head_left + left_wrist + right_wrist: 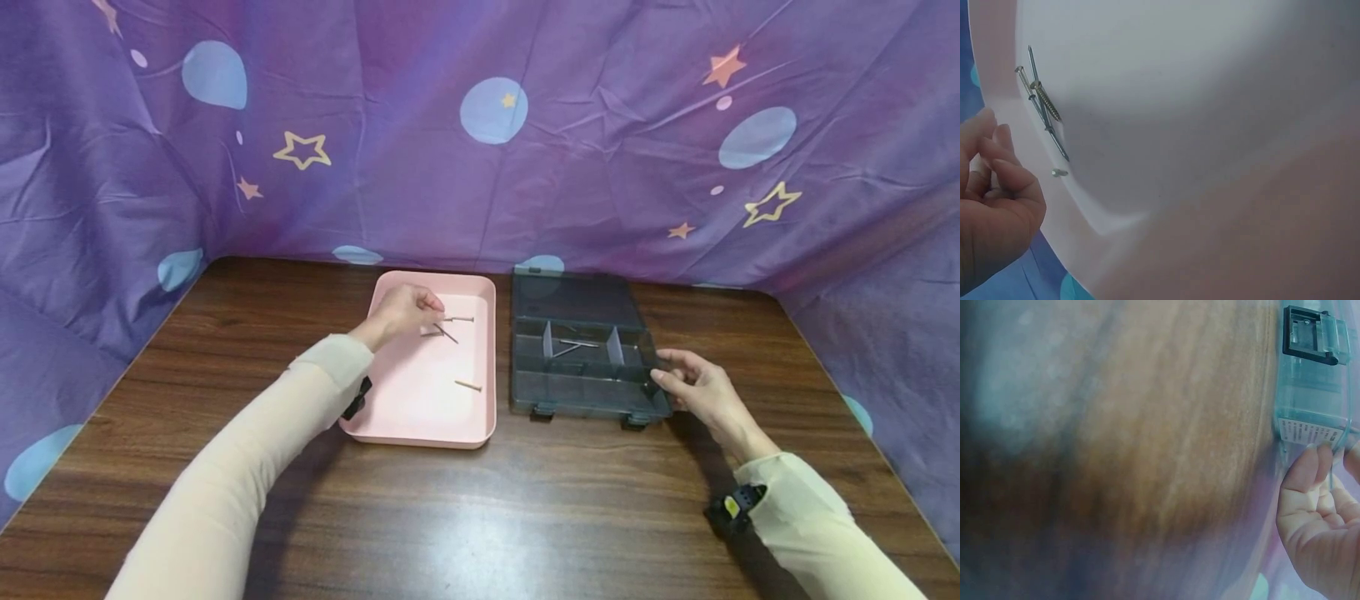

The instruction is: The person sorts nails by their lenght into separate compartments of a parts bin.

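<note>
My left hand (405, 312) hovers over the far part of a pink tray (405, 425), fingers bent, with nothing visibly held in the left wrist view. Beneath the fingertips lie several loose nails (447, 335) and a brass-coloured screw (1047, 102), partly crossing one another. Nearer the tray's front right lies another brass-coloured screw or nail (468, 385). At the right, my right hand (701, 387) grips the side wall of a dark see-through organizer box (573, 390) with thumb and fingers. Inside its middle compartment rest a few nails (577, 343).
The organizer's lid (577, 297) lies folded back behind it. Two front latches (542, 412) hang down. Dividers (615, 346) split the back row. Everything stands on a brown wood-grain table (450, 517), with a purple patterned cloth (420, 167) around the back and sides.
</note>
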### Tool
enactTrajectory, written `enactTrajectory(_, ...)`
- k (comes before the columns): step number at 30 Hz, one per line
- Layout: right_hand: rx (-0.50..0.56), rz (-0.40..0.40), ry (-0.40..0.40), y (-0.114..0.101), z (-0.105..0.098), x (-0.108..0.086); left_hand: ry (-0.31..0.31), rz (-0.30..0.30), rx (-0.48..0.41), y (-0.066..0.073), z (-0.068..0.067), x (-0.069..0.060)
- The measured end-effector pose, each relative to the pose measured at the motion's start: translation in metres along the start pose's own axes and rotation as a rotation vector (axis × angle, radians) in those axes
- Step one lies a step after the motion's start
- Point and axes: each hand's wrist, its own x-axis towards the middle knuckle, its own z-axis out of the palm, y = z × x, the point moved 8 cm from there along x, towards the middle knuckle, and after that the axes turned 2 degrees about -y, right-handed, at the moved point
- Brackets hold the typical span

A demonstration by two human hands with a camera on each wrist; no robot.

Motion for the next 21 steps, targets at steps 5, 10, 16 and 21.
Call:
enactTrajectory(5,-0.004,0.016,-0.001,0.0,0.0,0.0,0.024,-0.008,0.006,-0.004,-0.003,0.001)
enactTrajectory(10,-0.012,0.017,-0.003,-0.001,0.001,-0.001,0.038,-0.014,0.033,-0.007,-0.005,0.003)
enactTrajectory(16,-0.02,0.017,-0.008,-0.001,0.001,-0.001,0.031,-0.056,0.035,-0.025,-0.001,0.017)
enactTrajectory(21,-0.008,-0.001,-0.009,-0.002,0.001,0.0,0.074,0.058,-0.003,-0.075,0.008,0.058)
